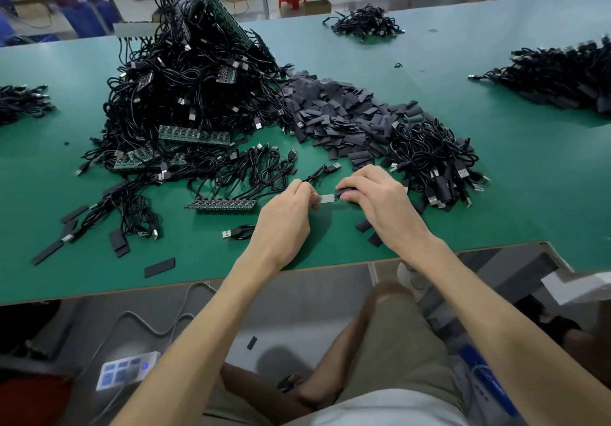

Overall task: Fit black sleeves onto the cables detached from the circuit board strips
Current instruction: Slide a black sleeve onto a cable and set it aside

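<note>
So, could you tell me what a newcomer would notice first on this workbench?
Most striking is the tall tangled heap of black cables and green circuit board strips, left of centre on the green table. Just right of it spreads a pile of black sleeves. Near the front edge the left hand pinches a cable end while the right hand holds a black sleeve at its tip.
</note>
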### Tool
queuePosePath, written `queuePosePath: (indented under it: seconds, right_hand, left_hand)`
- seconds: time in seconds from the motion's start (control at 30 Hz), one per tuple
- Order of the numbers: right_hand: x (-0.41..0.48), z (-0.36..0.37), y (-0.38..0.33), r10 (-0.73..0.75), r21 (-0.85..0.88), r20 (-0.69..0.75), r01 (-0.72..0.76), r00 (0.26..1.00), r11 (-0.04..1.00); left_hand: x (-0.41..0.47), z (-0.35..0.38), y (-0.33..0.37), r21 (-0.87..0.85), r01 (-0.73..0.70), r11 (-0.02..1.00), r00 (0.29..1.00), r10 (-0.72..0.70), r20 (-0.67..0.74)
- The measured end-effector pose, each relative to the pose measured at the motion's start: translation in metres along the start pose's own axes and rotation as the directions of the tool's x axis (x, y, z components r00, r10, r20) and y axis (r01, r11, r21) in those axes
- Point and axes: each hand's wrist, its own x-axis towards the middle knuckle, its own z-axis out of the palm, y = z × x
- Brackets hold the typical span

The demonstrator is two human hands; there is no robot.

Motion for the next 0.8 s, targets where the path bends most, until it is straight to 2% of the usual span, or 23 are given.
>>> queuePosePath:
  seconds: [0.3,0.43,0.6,0.8]
  right_hand:
    - [-0.0019,0.0032,0.0046,-0.053,0.067,0.034,0.051,0.998,0.997]
    - [-0.0015,0.0024,0.0067,-0.011,0.09,0.0,0.011,1.0,0.996]
    - [-0.0024,0.0062,0.0062,-0.024,-0.022,-0.019,0.024,1.0,0.999]
    - [-0.003,0.0047,0.0055,-0.044,-0.008,0.001,0.044,0.999,0.999]
  left_hand:
    - [-0.0014,-0.0004,0.0001,0.011,0.04,0.999,0.999,-0.039,-0.018]
    - [-0.0004,-0.0007,-0.0014,-0.049,0.014,0.999,1.0,-0.013,0.01]
    - [-0.0014,-0.0005,0.0004,-0.064,-0.02,0.998,1.0,0.021,0.016]
    - [-0.001,-0.0011,-0.0016,-0.062,-0.032,0.998,0.999,0.031,-0.018]
